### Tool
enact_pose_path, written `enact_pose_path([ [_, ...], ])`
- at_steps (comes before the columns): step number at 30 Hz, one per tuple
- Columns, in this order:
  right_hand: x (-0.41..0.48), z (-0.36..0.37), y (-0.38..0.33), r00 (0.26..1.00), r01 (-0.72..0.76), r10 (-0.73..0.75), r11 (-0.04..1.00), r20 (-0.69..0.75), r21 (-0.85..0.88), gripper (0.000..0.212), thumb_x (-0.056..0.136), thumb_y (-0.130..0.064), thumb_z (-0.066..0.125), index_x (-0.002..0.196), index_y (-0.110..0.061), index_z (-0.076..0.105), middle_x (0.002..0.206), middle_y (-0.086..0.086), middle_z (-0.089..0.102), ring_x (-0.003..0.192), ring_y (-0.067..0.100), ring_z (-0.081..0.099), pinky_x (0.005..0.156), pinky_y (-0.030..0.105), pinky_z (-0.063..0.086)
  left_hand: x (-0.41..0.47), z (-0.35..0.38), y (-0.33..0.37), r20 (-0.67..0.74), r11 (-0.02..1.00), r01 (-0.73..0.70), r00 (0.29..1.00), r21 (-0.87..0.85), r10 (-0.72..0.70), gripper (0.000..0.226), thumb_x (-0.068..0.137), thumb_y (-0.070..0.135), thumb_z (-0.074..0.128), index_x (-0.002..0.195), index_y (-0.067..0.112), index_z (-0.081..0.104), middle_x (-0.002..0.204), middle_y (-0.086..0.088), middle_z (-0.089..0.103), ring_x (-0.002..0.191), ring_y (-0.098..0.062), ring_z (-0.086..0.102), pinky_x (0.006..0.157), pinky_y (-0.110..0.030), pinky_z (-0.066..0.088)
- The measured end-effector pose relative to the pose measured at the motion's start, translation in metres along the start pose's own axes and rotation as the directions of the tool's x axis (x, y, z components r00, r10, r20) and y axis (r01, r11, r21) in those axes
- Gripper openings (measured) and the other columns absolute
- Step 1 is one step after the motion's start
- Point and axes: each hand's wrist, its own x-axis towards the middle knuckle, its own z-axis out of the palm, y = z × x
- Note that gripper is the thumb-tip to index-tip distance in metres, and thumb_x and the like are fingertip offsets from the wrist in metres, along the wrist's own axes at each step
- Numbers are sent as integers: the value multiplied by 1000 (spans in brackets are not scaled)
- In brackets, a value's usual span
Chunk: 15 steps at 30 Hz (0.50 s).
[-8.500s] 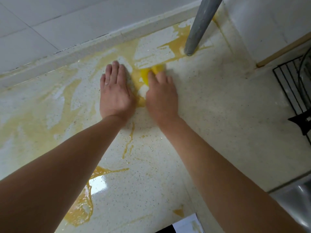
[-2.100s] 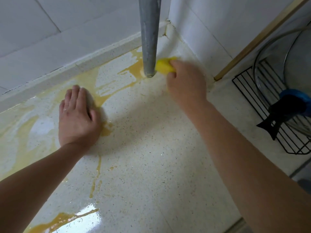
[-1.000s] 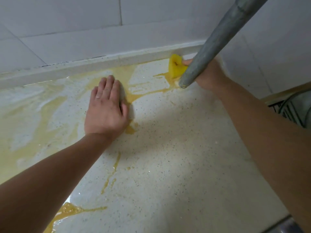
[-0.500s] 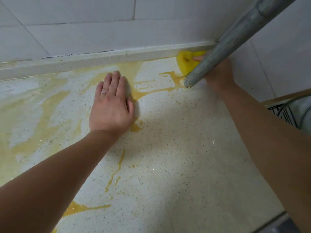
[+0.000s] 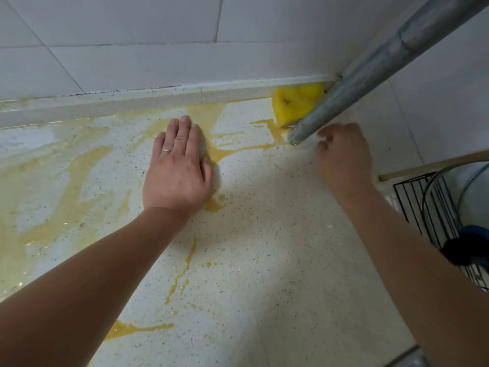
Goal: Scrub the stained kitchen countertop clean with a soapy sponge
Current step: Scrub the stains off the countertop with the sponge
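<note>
Hands now work apart. The right hand (image 5: 344, 157), which half a second ago pressed the yellow sponge (image 5: 293, 104) behind the grey metal pole (image 5: 370, 72), has let it go and drawn back toward the person. It sits near the pole's foot, blurred by motion, with its fingers loosely bent and nothing in them. The sponge is left wedged in the far corner, against the raised back edge (image 5: 158, 98) and partly hidden by the pole.

The left hand (image 5: 176, 170) stays where it was, palm down with fingers straight and together, flat on the speckled surface (image 5: 264, 247) as a brace. Its arm reaches forward from the lower left.

Scrubbing is paused, probably for a new grip round the pole. Yellow stain (image 5: 79, 176) is smeared across the left half and trails toward the near edge, so much of the job looks undone.
</note>
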Motion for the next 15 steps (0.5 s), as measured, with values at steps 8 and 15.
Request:
enact_pose_path([
  [8, 27, 3, -139, 978, 79, -7, 938, 209, -338, 57, 89, -16, 50, 140, 8, 40, 144, 28, 38, 134, 43, 34, 113, 48, 29, 1, 0, -1, 13, 1000, -1, 1000, 18, 1, 66, 104, 34, 27, 162, 3, 19, 171, -16, 13, 159, -29, 6, 130, -47, 8],
  [15, 76, -10, -127, 891, 154, 69, 883, 448, -443, 22, 101, -9, 39, 113, -5, 57, 106, 15, 56, 94, 29, 56, 87, 40, 45, 2, 1, -2, 18, 999, -12, 1000, 30, 12, 67, 104, 36, 25, 162, 3, 18, 171, -16, 11, 159, -30, 5, 129, -48, 9],
])
